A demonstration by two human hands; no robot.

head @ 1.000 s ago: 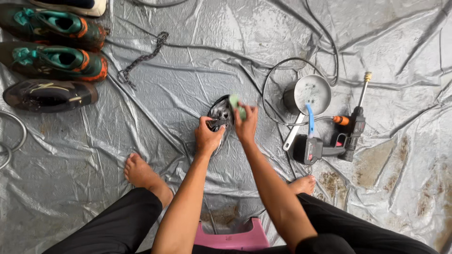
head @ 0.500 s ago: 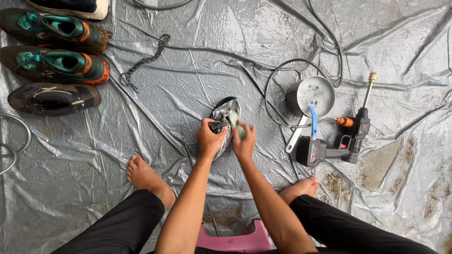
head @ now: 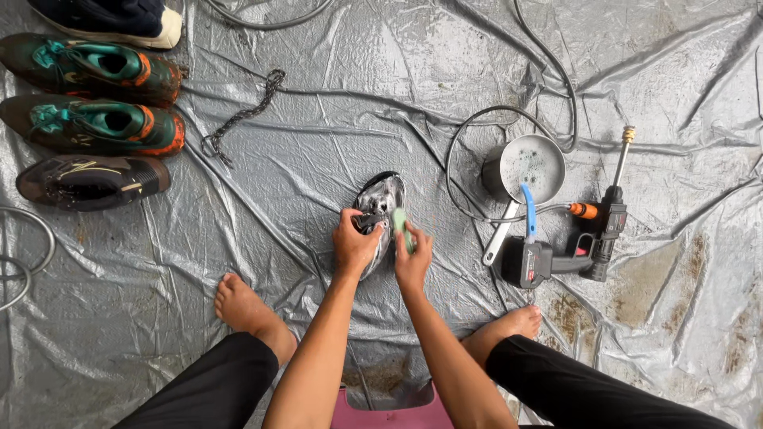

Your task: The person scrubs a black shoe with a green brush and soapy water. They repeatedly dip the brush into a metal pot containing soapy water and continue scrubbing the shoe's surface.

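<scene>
Underneath everything lies a crumpled grey tarpaulin (head: 334, 95), wet and stained brown towards its right side. The person sits at the bottom edge on a pink stool (head: 397, 409), in black trousers, with bare feet planted on the sheet to either side.

Along the top left, a row of shoes lies side by side: a dark one with a white sole (head: 107, 20), two muddy teal-and-orange ones (head: 95, 67), and a black one (head: 91, 181) nearest the person. A dark chain (head: 238, 117) trails just right of them.

On the right, a black cordless spray gun (head: 568, 250) with an orange fitting lies beside a metal saucepan (head: 523, 167) of sudsy water, a blue-handled tool resting across the pan's handle. A thin hose (head: 469, 135) loops around the pan.

In the middle, between the feet but farther out, a soapy black shoe (head: 381, 199) rests on the sheet. The left hand (head: 355, 242) is closed around its near edge, gripping it. The right hand (head: 413, 258), just beside the left, is clamped on a small green brush (head: 400, 222) pressed against the shoe's right side.
</scene>
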